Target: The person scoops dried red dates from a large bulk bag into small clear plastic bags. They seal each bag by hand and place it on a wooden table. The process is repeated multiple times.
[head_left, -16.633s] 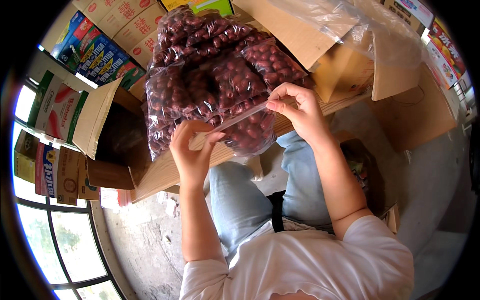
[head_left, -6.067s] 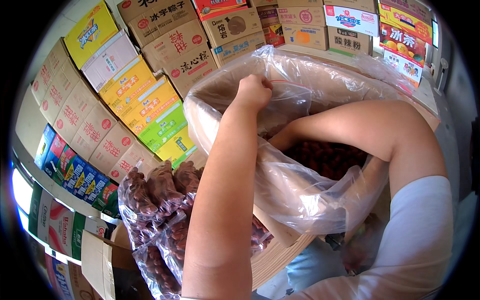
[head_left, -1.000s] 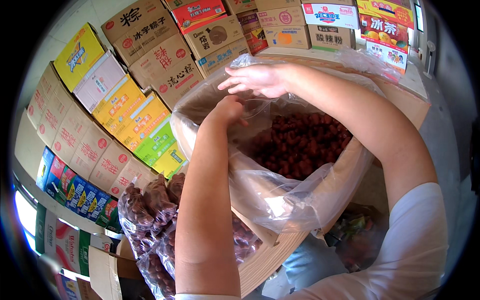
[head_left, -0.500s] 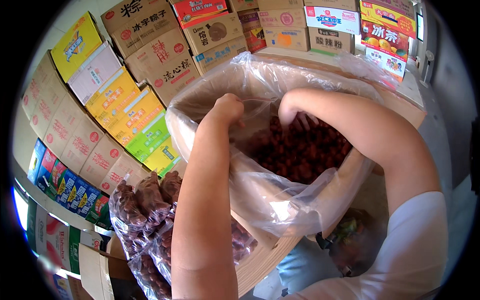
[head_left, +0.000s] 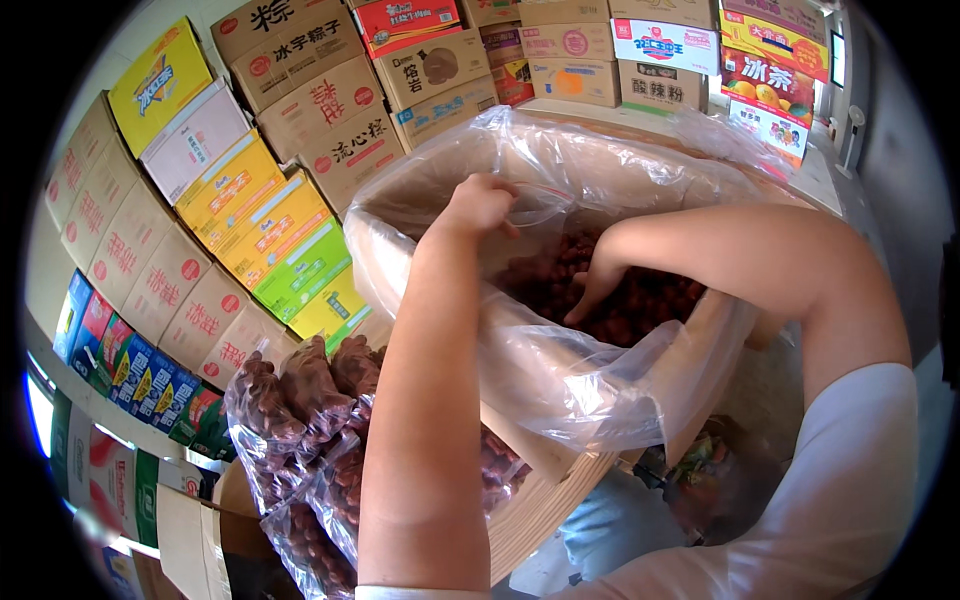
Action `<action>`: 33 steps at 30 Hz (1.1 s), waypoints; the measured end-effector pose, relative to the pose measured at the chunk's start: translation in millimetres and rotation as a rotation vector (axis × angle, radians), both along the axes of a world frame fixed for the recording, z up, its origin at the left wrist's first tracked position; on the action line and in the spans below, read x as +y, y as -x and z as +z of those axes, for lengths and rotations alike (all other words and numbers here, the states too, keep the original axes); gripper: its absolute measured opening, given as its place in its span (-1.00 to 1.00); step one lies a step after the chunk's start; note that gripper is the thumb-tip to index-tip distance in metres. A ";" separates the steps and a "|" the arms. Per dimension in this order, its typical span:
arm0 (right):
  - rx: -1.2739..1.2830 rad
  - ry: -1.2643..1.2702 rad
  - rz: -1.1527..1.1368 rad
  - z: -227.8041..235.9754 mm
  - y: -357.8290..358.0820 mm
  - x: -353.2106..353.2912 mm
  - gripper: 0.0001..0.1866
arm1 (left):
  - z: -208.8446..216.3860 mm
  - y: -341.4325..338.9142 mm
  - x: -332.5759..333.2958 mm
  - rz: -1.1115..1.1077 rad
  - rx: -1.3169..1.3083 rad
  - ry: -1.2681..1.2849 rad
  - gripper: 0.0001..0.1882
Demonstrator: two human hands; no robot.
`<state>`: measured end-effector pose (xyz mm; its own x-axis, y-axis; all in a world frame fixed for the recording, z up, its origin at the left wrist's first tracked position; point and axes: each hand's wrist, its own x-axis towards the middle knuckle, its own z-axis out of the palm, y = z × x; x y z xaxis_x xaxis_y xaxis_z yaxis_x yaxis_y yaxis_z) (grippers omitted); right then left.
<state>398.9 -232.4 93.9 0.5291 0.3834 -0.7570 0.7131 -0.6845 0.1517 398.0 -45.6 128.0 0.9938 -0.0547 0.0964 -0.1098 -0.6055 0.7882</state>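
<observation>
Inside a large cardboard box with a clear plastic liner (head_left: 600, 385) lies a heap of dark red dates (head_left: 640, 318). My left hand (head_left: 482, 205) is closed on the rim of a clear plastic bag (head_left: 545, 205), held up over the left part of the box. My right hand (head_left: 598, 275) reaches down into the dates, its visible fingers stretched and pointing downward. The fingertips are partly hidden among the fruit. Beside my left forearm, several filled clear bags of dates (head_left: 315, 400) are piled together.
The box rests by a wooden table edge (head_left: 535, 510). Stacked cartons (head_left: 300, 210) rise at the left and back. An opened carton (head_left: 190, 535) stands at the lower left. Crumpled clear plastic (head_left: 730, 135) lies behind the box. Below it is a dark bag with colourful contents (head_left: 700, 480).
My right hand has gone from above the dates down into them, a little nearer and to the right. My left hand still grips the bag, whose mouth shows more now. The view has shifted slightly.
</observation>
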 end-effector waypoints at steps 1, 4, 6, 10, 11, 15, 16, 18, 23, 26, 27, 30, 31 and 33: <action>-0.012 -0.065 -0.039 -5.4 -4.6 0.0 0.19 | 1.8 2.3 0.8 0.006 -0.001 0.002 -0.58; -0.034 -0.221 -0.130 -25.5 -21.1 -4.8 0.21 | 1.9 3.2 0.2 0.018 0.020 0.007 -0.59; -0.041 -0.254 -0.143 -29.8 -21.0 -3.6 0.25 | 0.7 2.1 0.3 0.032 0.027 0.002 -0.60; -0.032 -0.238 -0.214 -9.1 -2.1 -3.1 0.30 | -0.4 4.0 1.5 0.045 0.036 0.004 -0.62; -0.003 -0.236 -0.248 -6.7 -0.4 -4.6 0.31 | -0.3 4.2 0.6 0.040 0.044 0.012 -0.62; 0.029 -0.294 -0.293 -1.2 5.6 -8.4 0.23 | 2.9 5.8 1.4 0.034 0.048 -0.003 -0.62; 0.049 -0.265 -0.301 -1.1 4.1 -6.9 0.19 | 1.6 3.4 1.6 0.039 0.045 -0.005 -0.62; 0.154 -0.058 -0.334 -4.8 -8.5 1.1 0.09 | 1.4 2.5 -0.4 0.043 0.042 -0.007 -0.62; 0.227 -0.096 -0.487 9.8 1.1 1.5 0.13 | 0.3 2.7 0.0 0.059 0.031 -0.037 -0.64; 0.188 -0.104 -0.455 29.7 24.0 5.8 0.13 | -0.9 1.9 3.6 0.057 0.034 -0.022 -0.64; 0.199 -0.100 -0.463 28.2 22.6 3.9 0.13 | -1.3 0.2 1.8 0.054 0.039 -0.021 -0.64; 0.227 -0.121 -0.502 16.7 9.6 1.0 0.08 | -2.4 -2.4 0.4 0.053 0.045 -0.018 -0.64; 0.208 -0.157 -0.517 14.3 9.3 0.1 0.04 | -3.3 -2.2 3.1 0.055 0.042 -0.016 -0.64; 0.059 -0.317 -0.553 5.1 16.4 -2.7 -0.12 | -3.5 -0.8 4.9 0.051 0.043 -0.013 -0.63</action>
<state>382.5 -235.1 99.1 0.6737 0.2761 -0.6855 0.2430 -0.9588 -0.1473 398.9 -40.7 124.5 0.9986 -0.0043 0.0529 -0.0442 -0.6197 0.7836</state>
